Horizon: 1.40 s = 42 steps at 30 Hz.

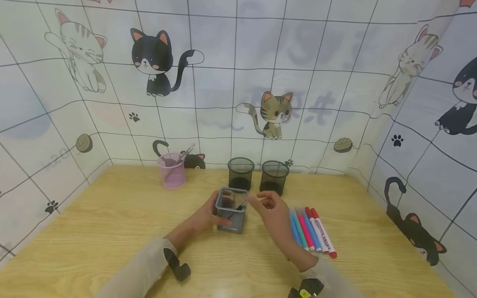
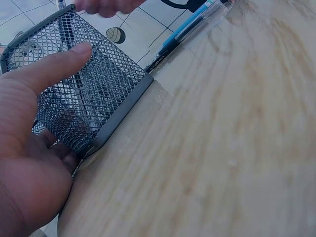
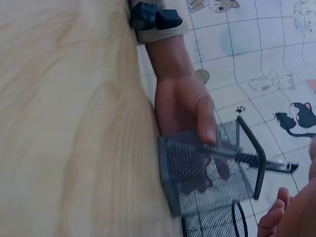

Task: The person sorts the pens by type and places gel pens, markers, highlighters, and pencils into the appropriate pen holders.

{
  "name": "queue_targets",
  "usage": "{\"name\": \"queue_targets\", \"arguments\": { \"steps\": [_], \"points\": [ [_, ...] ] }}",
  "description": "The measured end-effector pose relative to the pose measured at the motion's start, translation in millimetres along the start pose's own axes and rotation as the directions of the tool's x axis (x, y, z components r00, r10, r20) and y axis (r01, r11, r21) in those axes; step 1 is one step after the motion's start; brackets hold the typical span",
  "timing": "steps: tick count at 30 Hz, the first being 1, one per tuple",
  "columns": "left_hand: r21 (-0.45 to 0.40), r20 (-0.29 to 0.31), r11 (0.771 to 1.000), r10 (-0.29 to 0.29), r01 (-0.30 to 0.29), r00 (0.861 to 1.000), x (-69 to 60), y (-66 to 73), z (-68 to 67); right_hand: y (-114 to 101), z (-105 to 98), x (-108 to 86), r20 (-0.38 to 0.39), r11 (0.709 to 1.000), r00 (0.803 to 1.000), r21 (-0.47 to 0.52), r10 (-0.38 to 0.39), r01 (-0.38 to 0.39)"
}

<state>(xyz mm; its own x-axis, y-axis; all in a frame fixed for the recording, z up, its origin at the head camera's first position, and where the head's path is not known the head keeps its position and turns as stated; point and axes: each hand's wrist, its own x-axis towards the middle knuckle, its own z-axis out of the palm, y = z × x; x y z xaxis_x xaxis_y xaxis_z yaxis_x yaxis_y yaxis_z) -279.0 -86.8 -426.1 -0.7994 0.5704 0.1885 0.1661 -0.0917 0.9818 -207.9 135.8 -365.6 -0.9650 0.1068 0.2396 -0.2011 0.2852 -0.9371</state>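
Note:
My left hand [image 1: 204,215] grips a square grey mesh pen holder [image 1: 235,225] standing on the table, thumb along the near side. A dark pen [image 3: 249,159] leans inside it, its top end sticking out past the rim. Just right of that end is my right hand [image 1: 275,219], fingers loosely bent. In the right wrist view, its fingers [image 3: 276,212] appear apart from the pen. Beside the right hand lie several coloured markers [image 1: 308,231]. The left wrist view shows a blue marker [image 2: 190,28] and a slim dark pen [image 2: 165,55] beyond the holder.
Two round black mesh cups [image 1: 240,169] [image 1: 273,178] stand close behind the pen holder. Farther left, a pink cup [image 1: 173,176] holds scissors-like or pen-like items. A cat-printed cloth [image 1: 216,82] encloses the wooden table [image 1: 123,215] at the back and sides.

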Motion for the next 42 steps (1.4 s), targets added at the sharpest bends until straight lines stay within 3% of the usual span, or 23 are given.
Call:
{"name": "queue_targets", "arguments": {
  "steps": [5,7,11,18,33,42],
  "points": [
    [-0.018,0.005,1.0,0.01,-0.01,1.0,0.8,-0.6,-0.3,15.2,-27.1,0.9,-0.064,0.989,0.993,0.115,0.103,-0.095],
    [-0.019,0.009,1.0,0.013,-0.012,1.0,0.8,-0.3,-0.5,19.2,-37.0,-0.1,-0.086,0.989,0.987,0.078,0.135,-0.128],
    [-0.021,0.011,1.0,0.012,-0.012,1.0,0.1,0.2,0.0,25.7,-48.6,-4.0,-0.131,0.98,0.983,-0.14,0.127,-0.145],
    [-0.025,0.004,0.999,0.024,-0.024,1.0,0.1,0.2,1.4,37.3,-47.1,-7.0,-0.098,0.963,0.989,-0.234,0.115,-0.135],
    [-0.031,0.015,0.999,0.031,-0.03,0.999,2.5,2.4,0.2,48.2,-45.1,-3.7,-0.115,0.911,0.993,-0.408,0.014,-0.06],
    [-0.002,0.013,1.0,0.03,-0.03,0.999,1.4,1.2,-0.4,49.1,-40.5,-7.0,-0.048,0.883,0.998,-0.47,-0.035,0.009]
  ]
}}
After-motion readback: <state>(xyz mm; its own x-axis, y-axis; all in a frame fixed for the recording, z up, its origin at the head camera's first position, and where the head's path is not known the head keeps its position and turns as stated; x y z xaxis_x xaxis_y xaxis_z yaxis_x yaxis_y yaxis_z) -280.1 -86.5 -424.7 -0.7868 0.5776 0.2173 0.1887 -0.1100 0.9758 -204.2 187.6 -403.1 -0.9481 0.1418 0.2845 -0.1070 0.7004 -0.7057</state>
